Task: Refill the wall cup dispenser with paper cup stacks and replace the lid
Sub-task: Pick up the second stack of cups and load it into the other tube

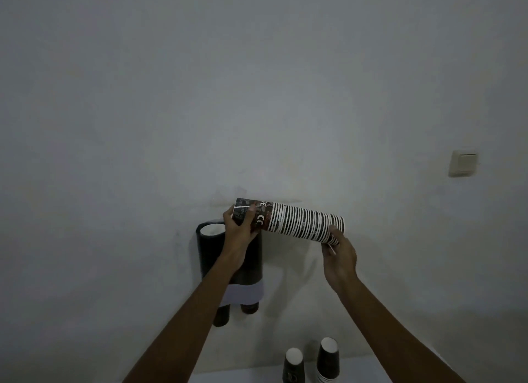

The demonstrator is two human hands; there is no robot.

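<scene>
Paper cups in a long nested stack lay nearly level in front of the grey wall, just above the black wall dispenser, as you gripped them at both ends. Your left hand had its fingers wrapped around the printed bottom cup, while your right hand closed its fingers on the rim end. Two upturned cup stacks stood on what appeared to be a pale desk below. A light switch sat well to the right.
</scene>
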